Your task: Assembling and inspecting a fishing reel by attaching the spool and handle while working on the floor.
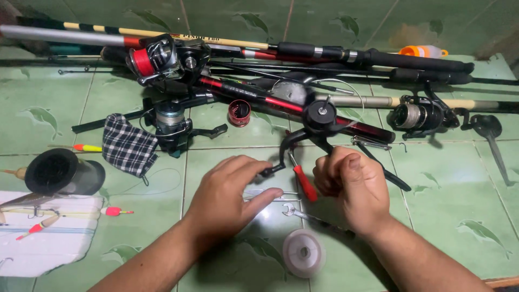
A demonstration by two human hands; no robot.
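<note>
Right hand point(354, 186) fisted around black reel point(319, 116) stem, reel off any rod. Left hand point(230, 194) half-open, fingertips at reel's crank. Red screwdriver point(304, 181), wrench point(294, 212) just below reel — teardown looks mid-way.

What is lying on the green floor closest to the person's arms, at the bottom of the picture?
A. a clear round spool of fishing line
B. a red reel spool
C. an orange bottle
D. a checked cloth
A. The clear round spool of fishing line lies on the tiles between the two forearms, just below the left hand and the right hand.
</note>
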